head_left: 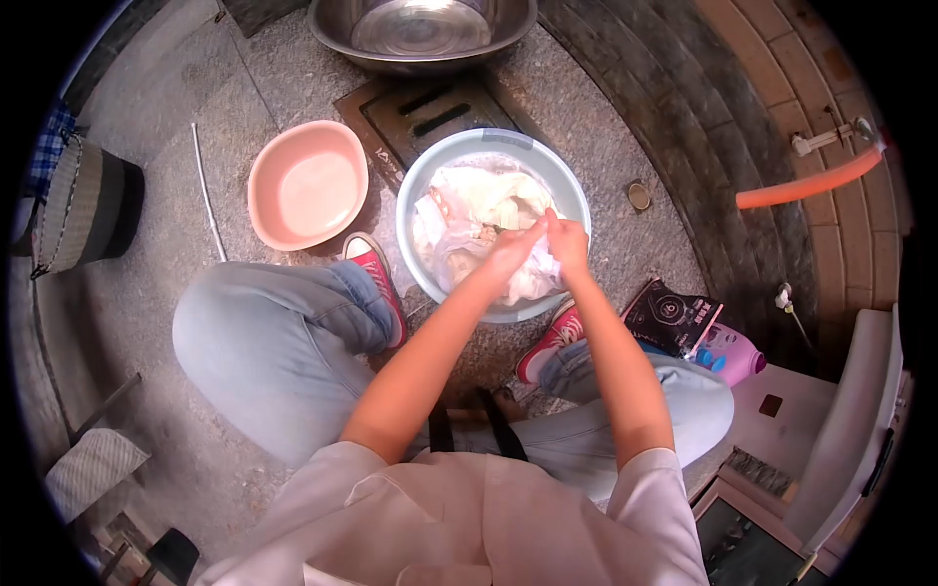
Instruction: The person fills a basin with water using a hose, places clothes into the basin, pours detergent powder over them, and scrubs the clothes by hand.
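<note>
Wet, pale laundry (479,195) with suds fills a light blue basin (408,244) on the ground in front of me. My left hand (518,246) is closed on a whitish cloth (532,278) over the right part of the basin. Right beside it, my right hand (569,242) is closed on the same cloth, the two hands nearly touching. Part of the cloth hangs below them onto the other laundry. The fingertips are mostly hidden.
A pink basin (311,186) stands left of the blue one, and a large metal basin (425,29) beyond a drain cover (445,112). A black packet (672,317) and purple bottle (728,354) lie by my right knee. An orange hose (811,184) hangs at right.
</note>
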The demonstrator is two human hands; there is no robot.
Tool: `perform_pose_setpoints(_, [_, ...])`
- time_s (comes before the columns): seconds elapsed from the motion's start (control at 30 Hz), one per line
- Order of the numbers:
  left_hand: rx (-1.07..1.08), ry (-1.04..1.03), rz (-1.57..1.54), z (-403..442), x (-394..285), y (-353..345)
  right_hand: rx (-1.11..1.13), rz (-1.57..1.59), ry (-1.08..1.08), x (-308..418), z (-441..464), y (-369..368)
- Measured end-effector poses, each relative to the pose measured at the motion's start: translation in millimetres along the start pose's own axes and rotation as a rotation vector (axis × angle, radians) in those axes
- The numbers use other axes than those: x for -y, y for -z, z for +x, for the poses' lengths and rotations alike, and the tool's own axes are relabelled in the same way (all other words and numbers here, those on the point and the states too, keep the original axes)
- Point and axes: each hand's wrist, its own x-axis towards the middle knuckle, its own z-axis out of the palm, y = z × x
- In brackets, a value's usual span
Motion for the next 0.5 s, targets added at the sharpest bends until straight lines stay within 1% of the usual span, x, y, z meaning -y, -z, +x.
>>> perform_pose_setpoints(0.03, [0.01,-0.046,-0.044,0,-3,9,0.032,0.126,-0.063,7,-3,10])
perform_pose_setpoints(0.07, [0.02,-0.083,-0.088,-3,-3,18,0.031,0.125,-0.073,5,-6,18])
perform_pose_setpoints(0.1, [0.027,-0.083,-0.085,-3,-6,26,0.174,0.327,-0.056,5,-2,29])
perform_pose_setpoints(0.13, [-0.02,-0.135,-0.057,-2,-11,33,0.315,0.527,-0.034,5,3,41])
perform_pose_setpoints(0.17, [-0.069,-0.184,-0.033,-2,-15,40,0.417,0.532,-0.056,8,4,54])
perform_pose_setpoints(0.2, [-0.118,-0.233,-0.008,-2,-18,46,0.409,0.532,-0.057,12,3,66])
perform_pose_setpoints(0.23, [-0.112,-0.234,-0.007,1,-21,54,0.502,0.4,-0.018,17,2,78])
perform_pose_setpoints(0.27, [-0.057,-0.311,-0.045,3,-25,62,0.594,0.266,0.021,17,3,88])
perform_pose_setpoints(0.3, [-0.004,-0.388,-0.082,5,-28,67,0.587,0.27,0.115,4,10,86])
perform_pose_setpoints(0.33, [-0.002,-0.389,-0.082,6,-30,72,0.585,0.269,0.115,-2,15,91])
perform_pose_setpoints(0.4, [0.059,-0.429,-0.014,-3,-45,75,0.493,0.289,0.116,7,15,101])
perform_pose_setpoints(0.47, [0.053,-0.345,-0.163,-19,-57,71,0.424,0.616,-0.161,15,10,104])
perform_pose_setpoints(0.5, [0.054,-0.346,-0.163,-19,-57,71,0.424,0.616,-0.16,15,10,104])
